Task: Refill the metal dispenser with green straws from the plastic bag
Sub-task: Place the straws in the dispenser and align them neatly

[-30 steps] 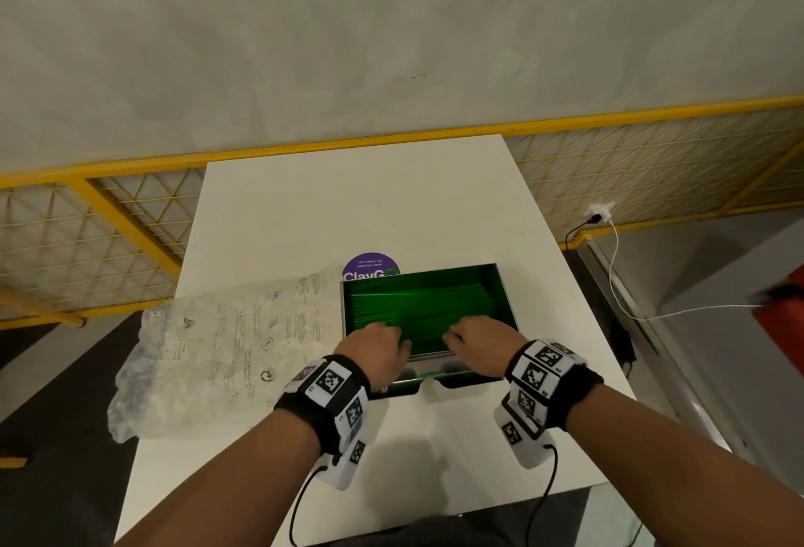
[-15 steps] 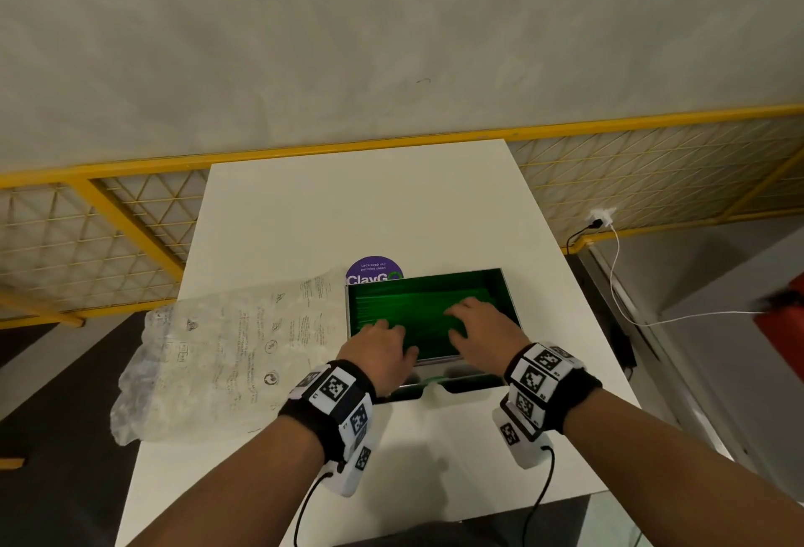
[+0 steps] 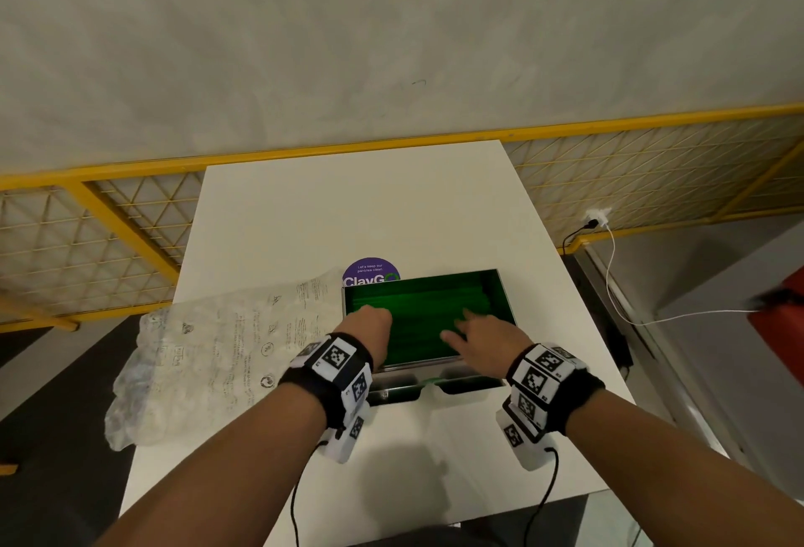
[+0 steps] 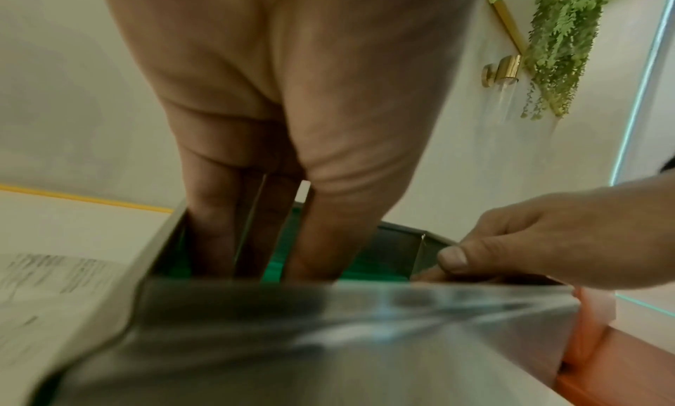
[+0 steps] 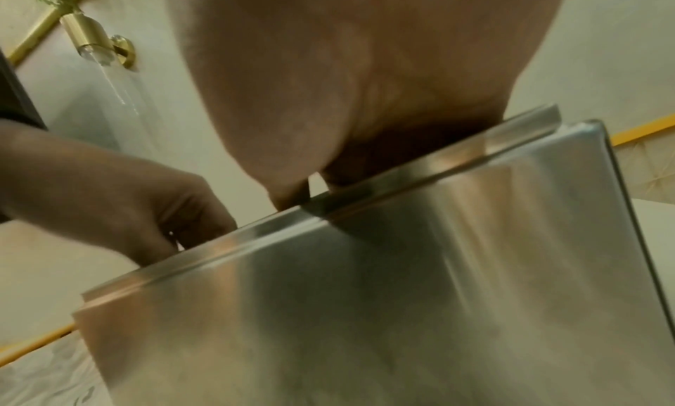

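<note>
The metal dispenser [image 3: 507, 301] stands open-topped on the white table [image 3: 391, 207], holding a layer of green straws [image 3: 424, 309]. My left hand [image 3: 369, 322] reaches into its left end, fingers [image 4: 210, 239] pointing straight down onto the straws [image 4: 365, 269]. My right hand [image 3: 467, 329] lies over the right half with fingers spread flat on them. The clear plastic bag [image 3: 217, 355] lies crumpled and flat to the left of the dispenser. The wrist views show the steel front wall [image 4: 328, 325] [image 5: 402, 268] up close; the right hand's [image 5: 328, 109] fingertips are hidden behind it.
A purple round sticker [image 3: 371, 271] lies just behind the dispenser. The bag overhangs the table's left edge. A yellow wire fence [image 3: 108, 233] runs behind the table. A white charger cable [image 3: 618, 277] and a red object [image 3: 778, 329] are at the right.
Both hands have moved from the dispenser's near edge farther in over the straws. The left hand has gone to the left end and the right hand's fingers have spread.
</note>
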Demonstrator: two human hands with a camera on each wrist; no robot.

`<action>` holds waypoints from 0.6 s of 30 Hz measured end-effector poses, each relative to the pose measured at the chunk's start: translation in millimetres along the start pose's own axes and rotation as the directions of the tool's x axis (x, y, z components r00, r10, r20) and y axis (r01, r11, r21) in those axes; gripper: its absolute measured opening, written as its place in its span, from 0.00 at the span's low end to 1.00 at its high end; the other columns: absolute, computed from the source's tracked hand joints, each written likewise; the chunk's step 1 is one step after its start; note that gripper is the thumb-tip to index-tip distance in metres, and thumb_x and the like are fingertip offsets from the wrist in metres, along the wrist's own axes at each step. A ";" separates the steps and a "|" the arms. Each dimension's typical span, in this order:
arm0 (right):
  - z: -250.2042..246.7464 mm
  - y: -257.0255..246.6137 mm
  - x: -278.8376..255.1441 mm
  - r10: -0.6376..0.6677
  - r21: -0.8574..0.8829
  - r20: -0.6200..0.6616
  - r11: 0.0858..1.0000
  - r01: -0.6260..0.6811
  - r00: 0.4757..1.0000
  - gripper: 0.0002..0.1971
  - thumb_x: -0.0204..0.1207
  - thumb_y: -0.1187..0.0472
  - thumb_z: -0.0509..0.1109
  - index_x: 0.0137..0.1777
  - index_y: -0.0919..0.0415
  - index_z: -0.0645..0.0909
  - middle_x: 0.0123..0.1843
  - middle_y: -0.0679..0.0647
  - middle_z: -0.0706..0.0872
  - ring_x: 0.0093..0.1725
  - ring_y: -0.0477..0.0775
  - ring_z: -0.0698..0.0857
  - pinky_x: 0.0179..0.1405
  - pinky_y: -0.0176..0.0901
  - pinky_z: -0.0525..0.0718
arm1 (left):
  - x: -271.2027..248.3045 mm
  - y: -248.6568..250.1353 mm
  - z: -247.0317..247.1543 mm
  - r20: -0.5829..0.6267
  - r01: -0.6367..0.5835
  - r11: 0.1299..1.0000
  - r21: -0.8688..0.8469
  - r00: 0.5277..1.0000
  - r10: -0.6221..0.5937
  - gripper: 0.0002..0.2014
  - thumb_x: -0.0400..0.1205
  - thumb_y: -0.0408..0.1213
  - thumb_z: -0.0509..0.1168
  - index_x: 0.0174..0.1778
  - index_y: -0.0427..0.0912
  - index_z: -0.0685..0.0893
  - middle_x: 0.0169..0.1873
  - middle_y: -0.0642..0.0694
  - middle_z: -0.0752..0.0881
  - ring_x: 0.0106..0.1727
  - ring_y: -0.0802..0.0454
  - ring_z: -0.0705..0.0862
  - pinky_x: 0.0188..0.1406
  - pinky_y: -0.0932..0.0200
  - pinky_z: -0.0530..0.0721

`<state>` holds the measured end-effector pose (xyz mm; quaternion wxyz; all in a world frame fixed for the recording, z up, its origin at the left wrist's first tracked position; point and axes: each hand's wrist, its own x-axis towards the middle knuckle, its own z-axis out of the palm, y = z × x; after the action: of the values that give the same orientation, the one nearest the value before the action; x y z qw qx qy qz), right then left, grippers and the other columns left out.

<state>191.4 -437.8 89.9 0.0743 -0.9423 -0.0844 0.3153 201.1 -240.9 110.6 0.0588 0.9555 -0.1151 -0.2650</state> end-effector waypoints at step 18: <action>-9.2 -10.1 -3.1 -0.014 0.061 0.053 0.998 0.011 0.999 0.31 0.83 0.39 0.45 0.71 0.59 0.74 0.68 0.62 0.80 0.68 0.65 0.78 0.65 0.53 0.76 | -6.1 12.7 15.9 0.120 -0.034 0.996 -0.077 0.992 0.043 0.23 0.87 0.49 0.48 0.68 0.37 0.75 0.64 0.34 0.78 0.65 0.38 0.77 0.60 0.49 0.76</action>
<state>193.4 -429.4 101.0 0.1028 -0.9304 -0.0825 0.3421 185.4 -252.5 102.3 0.0925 0.9324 -0.1268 -0.3256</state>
